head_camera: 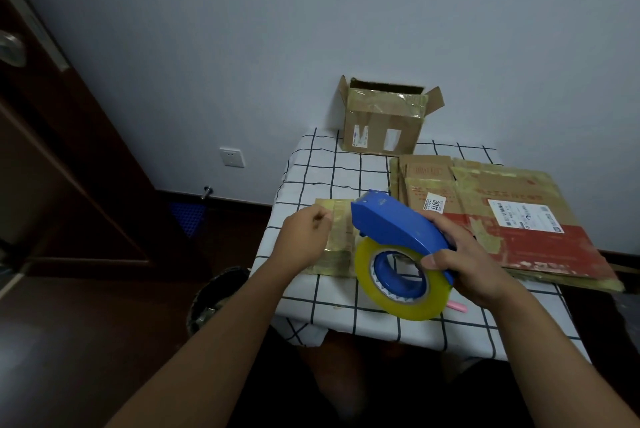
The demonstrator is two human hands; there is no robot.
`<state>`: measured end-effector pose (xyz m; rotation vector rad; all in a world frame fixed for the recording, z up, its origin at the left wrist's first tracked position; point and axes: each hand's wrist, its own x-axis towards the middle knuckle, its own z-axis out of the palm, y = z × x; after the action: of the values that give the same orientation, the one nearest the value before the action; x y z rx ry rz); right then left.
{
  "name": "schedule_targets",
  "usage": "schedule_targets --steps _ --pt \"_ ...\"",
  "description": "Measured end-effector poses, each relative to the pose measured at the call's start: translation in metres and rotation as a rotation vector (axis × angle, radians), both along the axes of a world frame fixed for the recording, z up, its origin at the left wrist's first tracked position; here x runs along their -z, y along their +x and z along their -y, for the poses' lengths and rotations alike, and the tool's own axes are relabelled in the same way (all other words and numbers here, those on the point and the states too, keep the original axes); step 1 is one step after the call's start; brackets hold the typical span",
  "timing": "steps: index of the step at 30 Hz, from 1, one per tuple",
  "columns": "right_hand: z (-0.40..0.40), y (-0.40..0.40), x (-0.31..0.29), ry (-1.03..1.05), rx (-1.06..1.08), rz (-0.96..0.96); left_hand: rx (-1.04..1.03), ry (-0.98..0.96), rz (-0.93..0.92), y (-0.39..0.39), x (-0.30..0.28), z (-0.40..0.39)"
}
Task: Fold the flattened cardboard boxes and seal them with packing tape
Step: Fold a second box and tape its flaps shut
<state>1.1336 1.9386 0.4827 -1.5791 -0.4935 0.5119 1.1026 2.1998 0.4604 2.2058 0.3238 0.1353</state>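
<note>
Right hand (474, 265) grips the dispenser (398, 223); left hand (306, 237) pinches something beside the small box (337, 237), likely the tape end. Slack tape could wrinkle or stick crookedly.

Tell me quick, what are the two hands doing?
Left hand: pinching tape at the small box.
Right hand: gripping the tape dispenser.

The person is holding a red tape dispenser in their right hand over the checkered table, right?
Not quite: the tape dispenser is blue, not red, with a yellowish roll of tape on it. The head view shows this. The rest stands: the right hand grips it over the checkered table.
</note>
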Motion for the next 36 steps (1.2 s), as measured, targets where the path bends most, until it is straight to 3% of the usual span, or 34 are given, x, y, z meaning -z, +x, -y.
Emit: schedule_targets --steps 2,5,8,10,18,22,31,36 --pt "0.0 0.0 -0.002 0.024 -0.008 -0.006 -0.043 -0.261 -0.078 -0.002 -0.009 0.005" --pt "0.0 0.002 -0.004 0.043 -0.026 -0.004 0.054 -0.578 -0.27 -0.011 -0.02 0.013" --pt "0.0 0.004 -0.004 0.054 -0.042 -0.014 0.101 -0.908 -0.25 -0.017 -0.024 0.017" --pt "0.0 0.006 -0.004 0.065 -0.052 -0.03 0.12 -1.021 -0.241 -0.019 -0.024 0.017" --pt "-0.004 0.007 -0.002 0.092 -0.076 -0.094 0.155 -1.096 -0.284 -0.019 -0.021 0.006" --pt "-0.005 0.009 -0.002 0.072 -0.11 -0.066 0.139 -1.044 -0.303 -0.016 -0.021 0.0" --pt "-0.001 0.01 -0.014 -0.173 -0.289 0.007 0.186 -0.933 -0.395 -0.015 -0.032 -0.018" --pt "-0.007 0.01 -0.019 -0.307 -0.363 0.031 0.197 -0.777 -0.391 -0.017 -0.029 -0.016"
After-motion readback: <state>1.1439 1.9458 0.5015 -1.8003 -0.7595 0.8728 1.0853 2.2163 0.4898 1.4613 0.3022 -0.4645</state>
